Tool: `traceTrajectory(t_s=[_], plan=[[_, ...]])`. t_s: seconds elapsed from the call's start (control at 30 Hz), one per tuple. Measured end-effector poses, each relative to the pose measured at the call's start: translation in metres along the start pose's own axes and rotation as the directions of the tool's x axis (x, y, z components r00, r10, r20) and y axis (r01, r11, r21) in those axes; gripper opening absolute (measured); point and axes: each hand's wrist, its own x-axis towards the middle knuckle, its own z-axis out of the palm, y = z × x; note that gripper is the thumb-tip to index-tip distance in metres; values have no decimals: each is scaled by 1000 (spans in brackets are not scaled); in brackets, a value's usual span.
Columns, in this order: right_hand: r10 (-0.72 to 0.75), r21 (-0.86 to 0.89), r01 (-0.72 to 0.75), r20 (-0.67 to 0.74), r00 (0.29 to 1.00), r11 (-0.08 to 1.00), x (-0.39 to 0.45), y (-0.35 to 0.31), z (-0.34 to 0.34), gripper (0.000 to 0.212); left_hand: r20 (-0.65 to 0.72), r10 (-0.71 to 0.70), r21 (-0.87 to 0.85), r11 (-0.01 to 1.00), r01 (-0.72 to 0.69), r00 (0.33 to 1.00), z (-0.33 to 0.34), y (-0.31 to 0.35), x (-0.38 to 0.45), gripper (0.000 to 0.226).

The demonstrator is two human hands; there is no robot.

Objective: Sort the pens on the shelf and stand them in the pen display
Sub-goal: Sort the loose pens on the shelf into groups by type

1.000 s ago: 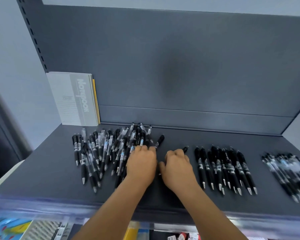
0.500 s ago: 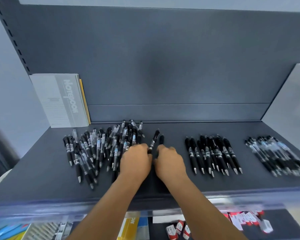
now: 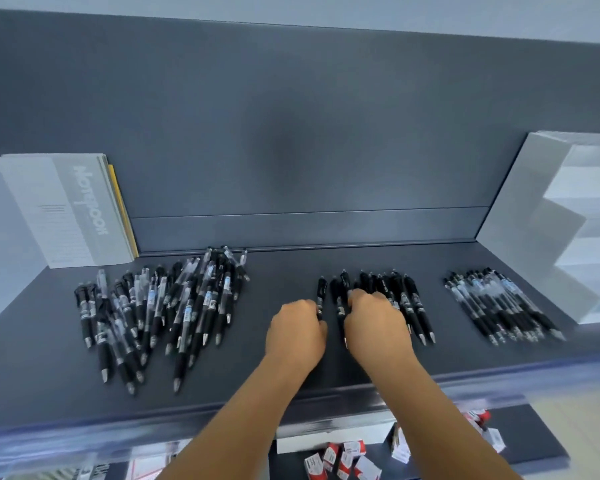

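Both hands moved right off the mixed pen pile point(image 3: 160, 306) — left hand point(image 3: 297, 329) fingers pinching one black pen point(image 3: 321, 296), right hand point(image 3: 374, 320) fingers curled on the black pen group point(image 3: 395, 299), mid shelf point(image 3: 291, 265).

One head-worn view, close above the dark shelf point(image 3: 291, 368); it faces forward and down toward the back panel point(image 3: 291, 133).

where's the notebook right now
In the head view the notebook stands at the far left of the shelf, leaning against the back panel, just behind the big unsorted pile of pens.
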Motion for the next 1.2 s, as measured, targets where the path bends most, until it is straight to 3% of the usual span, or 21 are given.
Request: traceTrajectory(t_s=[0.27,0.57,0.87,1.0,1.2], plan=[[-94,-86,99,59,994,991,4,11,5,23,41,64,-2,998,-63,997,14,16,7,21],[-239,-116,239,15,971,964,7,4,4,30,-14,65,141,988,-63,998,-4,6,-1,28],[-413,-4,413,46,910,911,25,-52,19,40,-153,-121,205,967,151,981,-53,-43,-1,42],[-441,25,440,71,895,898,37,-75,29,39,-152,-245,233,933,275,958,-63,-62,-2,33],[-426,118,416,72,902,901,61,-106,45,34,-123,-314,250,908,336,941,-62,-73,-2,28]])
